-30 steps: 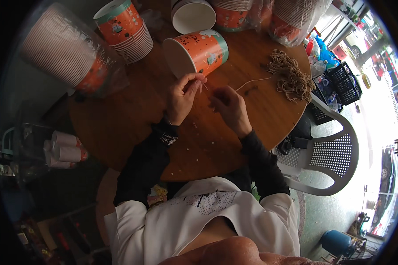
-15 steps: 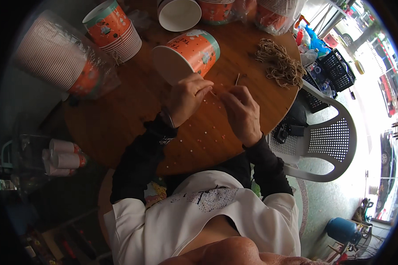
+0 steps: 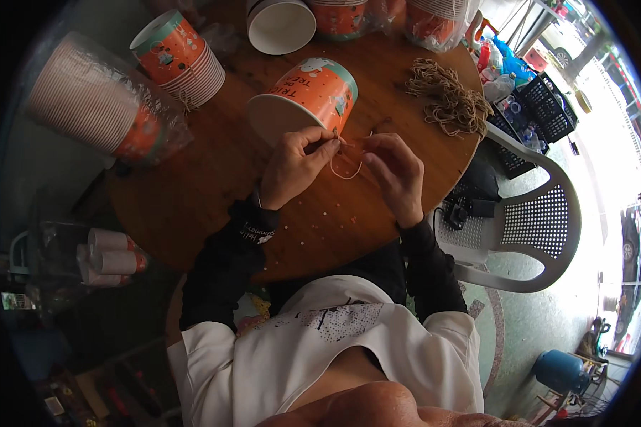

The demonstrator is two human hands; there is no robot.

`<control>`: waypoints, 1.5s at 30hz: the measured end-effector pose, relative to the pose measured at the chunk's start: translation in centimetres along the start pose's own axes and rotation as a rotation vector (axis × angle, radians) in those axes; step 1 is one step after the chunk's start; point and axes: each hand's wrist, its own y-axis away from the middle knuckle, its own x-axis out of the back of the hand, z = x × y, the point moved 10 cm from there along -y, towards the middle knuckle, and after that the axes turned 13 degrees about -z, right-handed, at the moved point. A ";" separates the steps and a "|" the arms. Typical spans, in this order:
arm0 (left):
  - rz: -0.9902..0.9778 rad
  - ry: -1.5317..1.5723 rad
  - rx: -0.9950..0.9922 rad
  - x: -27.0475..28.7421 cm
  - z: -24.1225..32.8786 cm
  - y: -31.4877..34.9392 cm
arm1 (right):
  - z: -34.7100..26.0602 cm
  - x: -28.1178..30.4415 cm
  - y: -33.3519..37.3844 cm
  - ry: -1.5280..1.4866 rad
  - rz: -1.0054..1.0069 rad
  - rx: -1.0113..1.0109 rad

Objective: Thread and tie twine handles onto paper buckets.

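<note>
Over the wooden table [image 3: 192, 185], my left hand [image 3: 295, 162] pinches a thin pale cord [image 3: 346, 176] between thumb and forefinger. The cord hangs in a small loop toward my right hand [image 3: 395, 167], whose fingers are closed at its other side. Just beyond my left hand an orange paper bucket [image 3: 317, 92] with a teal band lies on its side, its white round end facing left and toward me. The cord's upper part near the bucket's edge is too fine to follow. A tangled bundle of beige cords [image 3: 449, 99] rests to the right.
Stacked paper buckets [image 3: 178, 60] and a plastic-wrapped stack [image 3: 85, 99] stand at the left; an upright white-lined bucket [image 3: 281, 28] is at the back. Small round bits [image 3: 325, 213] dot the table. A grey plastic chair [image 3: 534, 220] is at the right.
My hands have shifted slightly, with the left fingers now raised in a pinch and a cord loop showing between both hands. The bucket has turned a little.
</note>
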 end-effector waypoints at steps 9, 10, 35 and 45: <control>-0.006 -0.089 -0.083 -1.0 1.4 -0.3 | -1.9 -0.3 -0.6 0.288 0.001 0.067; 0.009 -0.066 -0.114 -1.0 1.7 -0.3 | -1.7 -0.3 -0.7 0.286 0.000 0.068; -0.003 0.279 -0.038 -1.3 0.6 -0.3 | -2.2 -1.2 -2.8 0.275 -0.025 -0.001; 0.053 0.296 -0.068 -0.6 0.0 -0.2 | -0.7 -1.0 -2.0 0.238 -0.008 -0.048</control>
